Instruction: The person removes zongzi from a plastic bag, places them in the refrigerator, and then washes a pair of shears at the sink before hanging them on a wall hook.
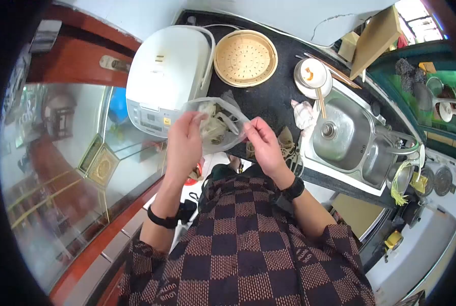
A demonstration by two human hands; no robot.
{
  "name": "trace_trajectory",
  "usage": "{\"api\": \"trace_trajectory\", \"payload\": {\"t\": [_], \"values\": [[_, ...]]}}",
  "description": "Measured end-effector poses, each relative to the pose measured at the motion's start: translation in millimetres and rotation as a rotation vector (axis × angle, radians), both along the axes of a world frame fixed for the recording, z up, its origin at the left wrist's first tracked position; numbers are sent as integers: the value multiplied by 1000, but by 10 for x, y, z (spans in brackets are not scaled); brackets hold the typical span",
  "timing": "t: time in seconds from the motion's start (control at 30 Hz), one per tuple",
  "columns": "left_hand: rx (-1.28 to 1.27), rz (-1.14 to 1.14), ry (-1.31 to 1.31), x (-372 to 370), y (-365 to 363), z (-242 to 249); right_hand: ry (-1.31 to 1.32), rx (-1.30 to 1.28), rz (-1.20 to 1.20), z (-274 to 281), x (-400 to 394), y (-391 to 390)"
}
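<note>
A clear plastic bag is stretched between my two hands over the counter's front edge, its mouth spread apart. Pale greenish contents show inside, but I cannot make out what they are. My left hand pinches the bag's left rim, in front of the rice cooker. With thumb and fingers closed, my right hand grips the right rim. The white rice cooker stands behind my left hand. Beyond the bag, a round bamboo steamer basket rests on the dark counter.
At the right is a steel sink with a faucet. Stacked bowls with chopsticks stand behind it, near a crumpled cloth. Scissors lie by the counter's front edge. A glass-fronted cabinet is on the left.
</note>
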State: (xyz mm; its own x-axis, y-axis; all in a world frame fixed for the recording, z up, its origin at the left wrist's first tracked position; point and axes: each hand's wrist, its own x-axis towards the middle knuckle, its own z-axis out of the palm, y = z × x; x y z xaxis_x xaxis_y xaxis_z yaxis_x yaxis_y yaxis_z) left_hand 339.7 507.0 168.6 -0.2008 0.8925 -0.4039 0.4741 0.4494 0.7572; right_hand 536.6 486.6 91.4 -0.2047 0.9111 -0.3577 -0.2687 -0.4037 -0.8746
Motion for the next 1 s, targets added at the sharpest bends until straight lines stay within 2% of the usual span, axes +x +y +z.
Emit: {"api": "trace_trajectory", "payload": {"t": [0.03, 0.1, 0.23, 0.33, 0.4, 0.5, 0.57, 0.63, 0.67, 0.73, 0.87, 0.93, 1.0], "values": [[-13, -7, 0, 2, -42, -26, 0, -13, -7, -32, 3, -65], [92, 54, -14, -29, -44, -103, -303, 176, -72, -95, -34, -31], [-7, 66, -20, -16, -19, -192, -239, 316, -145, -95, -121, 36], [80, 62, -81, -8, -52, -336, -234, 139, 0, -203, -174, 34], [336, -102, 209, 37, -71, -348, -266, 128, -18, -213, -258, 31], [445, -158, 331, 151, -126, -328, -343, 52, 48, -58, -307, 103], [398, -148, 249, 177, -156, -383, -393, -16, 126, -28, -323, 138], [168, 16, -15, 246, -151, -326, -447, -35, 133, -67, -338, 173], [164, 25, -18, 253, -159, -319, -450, -37, 143, -110, -331, 177], [125, 76, -72, 244, -131, -323, -609, 113, 186, -240, -321, 201], [225, 86, 31, 194, -53, -538, -633, 230, 140, -452, -338, 161], [258, 96, 89, 137, 16, -606, -774, 242, 57, -497, -316, 109], [248, 106, 69, 93, 44, -632, -731, 135, -30, -586, -289, 100]]}}
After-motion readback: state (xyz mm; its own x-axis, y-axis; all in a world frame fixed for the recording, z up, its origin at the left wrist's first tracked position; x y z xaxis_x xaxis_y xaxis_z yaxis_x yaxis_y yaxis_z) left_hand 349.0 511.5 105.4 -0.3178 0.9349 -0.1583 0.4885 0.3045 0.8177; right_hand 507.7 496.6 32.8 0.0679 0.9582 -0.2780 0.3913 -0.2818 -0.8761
